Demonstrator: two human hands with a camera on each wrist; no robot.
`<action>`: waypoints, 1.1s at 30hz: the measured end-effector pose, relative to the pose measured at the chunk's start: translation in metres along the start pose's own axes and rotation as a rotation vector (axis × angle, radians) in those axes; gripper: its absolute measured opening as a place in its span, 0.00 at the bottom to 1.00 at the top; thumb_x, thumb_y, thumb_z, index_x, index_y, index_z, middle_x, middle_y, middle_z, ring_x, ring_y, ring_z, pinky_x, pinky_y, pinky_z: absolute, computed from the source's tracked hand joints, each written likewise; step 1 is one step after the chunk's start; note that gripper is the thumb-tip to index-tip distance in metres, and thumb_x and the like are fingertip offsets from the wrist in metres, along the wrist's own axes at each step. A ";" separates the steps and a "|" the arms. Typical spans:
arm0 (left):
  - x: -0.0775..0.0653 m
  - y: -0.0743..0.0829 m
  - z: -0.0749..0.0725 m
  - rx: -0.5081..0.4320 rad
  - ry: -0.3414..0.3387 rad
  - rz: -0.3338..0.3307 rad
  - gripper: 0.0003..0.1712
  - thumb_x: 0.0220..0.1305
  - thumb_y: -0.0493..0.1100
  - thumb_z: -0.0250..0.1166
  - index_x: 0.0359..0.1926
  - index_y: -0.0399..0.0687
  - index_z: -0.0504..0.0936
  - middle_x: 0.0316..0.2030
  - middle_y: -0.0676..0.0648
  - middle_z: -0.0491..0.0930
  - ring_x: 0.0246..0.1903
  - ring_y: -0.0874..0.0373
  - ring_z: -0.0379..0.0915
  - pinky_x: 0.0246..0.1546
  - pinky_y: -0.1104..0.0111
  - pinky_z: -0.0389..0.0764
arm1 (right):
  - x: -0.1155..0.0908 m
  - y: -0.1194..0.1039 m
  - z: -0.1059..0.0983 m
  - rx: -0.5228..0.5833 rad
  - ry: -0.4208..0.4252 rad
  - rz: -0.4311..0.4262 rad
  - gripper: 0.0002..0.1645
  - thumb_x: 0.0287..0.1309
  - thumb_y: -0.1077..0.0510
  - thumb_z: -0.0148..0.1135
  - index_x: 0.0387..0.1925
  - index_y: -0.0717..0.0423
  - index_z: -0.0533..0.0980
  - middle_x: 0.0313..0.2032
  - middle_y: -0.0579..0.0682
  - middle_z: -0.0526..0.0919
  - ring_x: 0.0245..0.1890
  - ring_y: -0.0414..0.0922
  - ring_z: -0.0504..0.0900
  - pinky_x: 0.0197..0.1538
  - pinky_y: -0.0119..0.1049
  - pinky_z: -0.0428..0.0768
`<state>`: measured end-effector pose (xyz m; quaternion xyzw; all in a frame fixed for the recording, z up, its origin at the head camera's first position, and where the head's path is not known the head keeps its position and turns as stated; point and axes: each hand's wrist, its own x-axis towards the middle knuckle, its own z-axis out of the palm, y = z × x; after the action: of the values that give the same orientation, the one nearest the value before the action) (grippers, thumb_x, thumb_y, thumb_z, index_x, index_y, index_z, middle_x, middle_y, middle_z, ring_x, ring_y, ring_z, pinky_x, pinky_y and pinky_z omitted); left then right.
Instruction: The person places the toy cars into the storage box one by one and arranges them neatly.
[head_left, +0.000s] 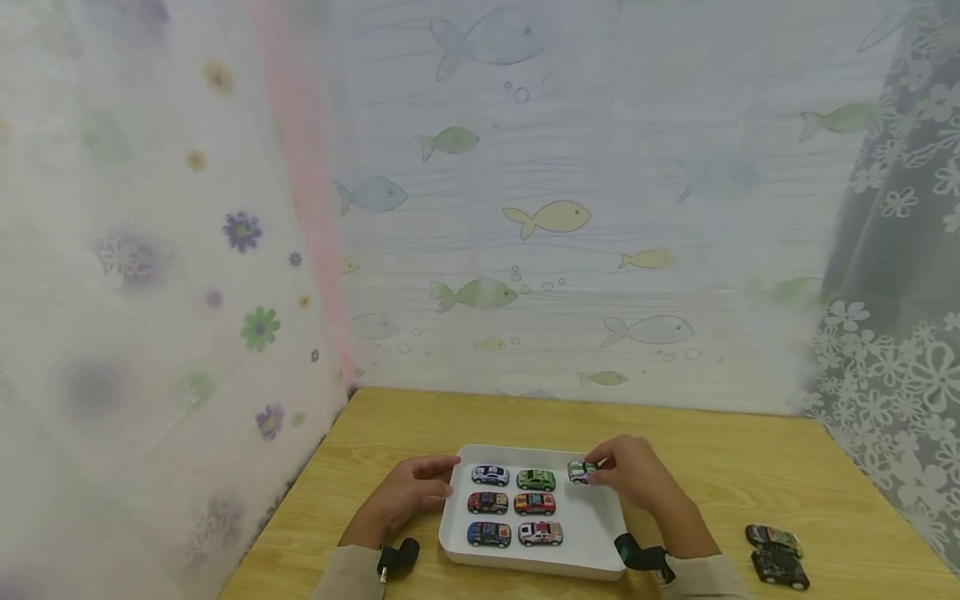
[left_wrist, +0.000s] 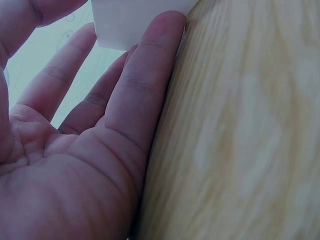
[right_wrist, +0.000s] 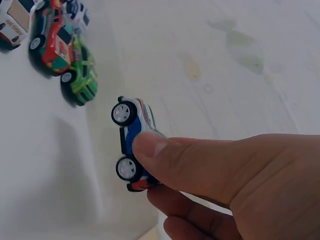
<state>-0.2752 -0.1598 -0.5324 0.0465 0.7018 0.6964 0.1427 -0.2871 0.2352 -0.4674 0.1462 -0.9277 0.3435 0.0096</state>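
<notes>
Between thumb and fingers, my right hand [head_left: 633, 473] pinches a small white, blue and green toy car [right_wrist: 134, 140]. In the head view that car is over the back right corner of a white tray [head_left: 585, 533]. My left hand [head_left: 405, 492] is at the tray's left side, its fingers extended and fingertips right at the wall, as the left wrist view also shows. Two columns of toy cars stand in the tray, among them a green car [head_left: 536, 479], a red and yellow car [head_left: 535, 503] and a white and red car [head_left: 540, 533].
Two dark toy cars lie close together on the wooden table [head_left: 405, 417] at the right, a black car [head_left: 780, 569] in front of a dark multicoloured car [head_left: 774, 539]. Behind the table hangs a fish-patterned curtain [head_left: 480, 358]; a flowered curtain [head_left: 187, 333] borders the left.
</notes>
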 end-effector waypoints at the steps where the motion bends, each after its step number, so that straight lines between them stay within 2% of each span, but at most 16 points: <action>1: 0.000 0.000 0.000 -0.003 0.000 0.000 0.33 0.61 0.34 0.71 0.69 0.42 0.77 0.70 0.38 0.72 0.62 0.49 0.75 0.56 0.59 0.86 | 0.000 -0.001 0.002 -0.007 0.005 -0.001 0.11 0.52 0.65 0.78 0.38 0.51 0.89 0.37 0.44 0.89 0.35 0.39 0.85 0.37 0.36 0.85; 11: -0.002 0.000 0.001 -0.003 0.004 0.000 0.33 0.61 0.34 0.71 0.69 0.43 0.77 0.70 0.38 0.73 0.61 0.49 0.75 0.55 0.59 0.86 | 0.003 0.000 0.014 -0.111 0.026 0.007 0.10 0.50 0.64 0.79 0.34 0.47 0.90 0.37 0.43 0.86 0.34 0.41 0.76 0.37 0.37 0.79; 15: -0.003 0.000 0.001 0.004 0.005 0.000 0.33 0.61 0.34 0.71 0.68 0.43 0.77 0.69 0.39 0.73 0.61 0.49 0.76 0.55 0.59 0.86 | 0.001 0.000 0.015 -0.132 0.027 0.001 0.09 0.51 0.63 0.79 0.34 0.47 0.90 0.40 0.45 0.88 0.37 0.43 0.81 0.40 0.43 0.83; 17: -0.004 0.000 0.001 0.010 0.006 -0.001 0.33 0.62 0.35 0.72 0.68 0.44 0.78 0.70 0.39 0.73 0.61 0.49 0.76 0.55 0.59 0.86 | 0.000 0.000 0.015 -0.135 0.025 0.012 0.08 0.52 0.62 0.78 0.34 0.47 0.90 0.41 0.45 0.90 0.41 0.46 0.84 0.45 0.48 0.85; 21: -0.005 0.001 0.002 0.017 0.006 -0.006 0.32 0.62 0.36 0.71 0.68 0.45 0.78 0.70 0.39 0.73 0.61 0.49 0.76 0.54 0.59 0.86 | -0.002 -0.002 0.016 -0.136 0.009 0.037 0.08 0.52 0.62 0.78 0.35 0.49 0.90 0.40 0.47 0.90 0.48 0.52 0.86 0.50 0.54 0.85; 33: -0.007 0.001 0.004 0.021 0.011 -0.016 0.32 0.63 0.36 0.71 0.68 0.45 0.78 0.71 0.39 0.72 0.63 0.48 0.75 0.54 0.59 0.86 | -0.001 0.003 0.018 -0.147 0.003 0.039 0.08 0.51 0.63 0.79 0.35 0.49 0.90 0.38 0.45 0.90 0.46 0.50 0.86 0.50 0.52 0.85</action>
<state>-0.2677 -0.1575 -0.5307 0.0386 0.7103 0.6879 0.1440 -0.2857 0.2260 -0.4829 0.1268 -0.9530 0.2747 0.0148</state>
